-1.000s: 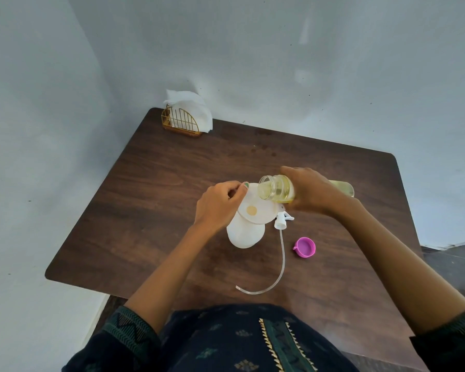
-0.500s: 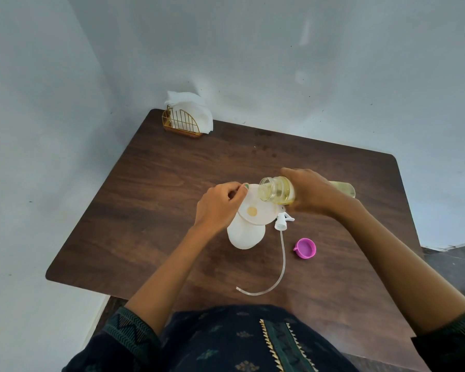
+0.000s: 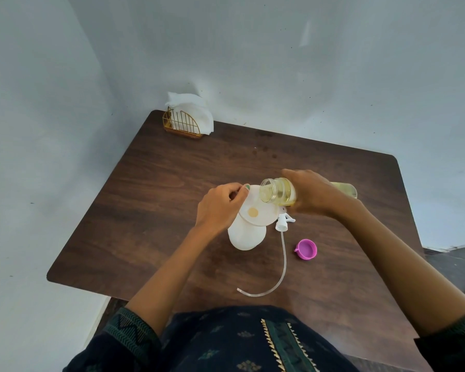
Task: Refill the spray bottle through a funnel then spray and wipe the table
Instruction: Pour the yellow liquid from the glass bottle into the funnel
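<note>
A white spray bottle (image 3: 246,236) stands on the dark wooden table (image 3: 159,189) with a white funnel (image 3: 263,213) seated in its neck. My left hand (image 3: 218,208) pinches the funnel's rim on its left side. My right hand (image 3: 310,193) grips a clear bottle of yellow liquid (image 3: 277,193), tipped on its side with its open mouth over the funnel. A small pool of yellow liquid shows at the funnel's centre. The white spray head (image 3: 282,222) with its long clear tube lies on the table just right of the spray bottle.
A pink cap (image 3: 306,249) lies on the table to the right of the tube. A gold wire holder with white napkins (image 3: 187,116) stands at the far left corner. Grey walls close in behind and to the left.
My right hand has tipped the yellow bottle slightly further over the funnel. My left hand and the spray bottle have stayed in place.
</note>
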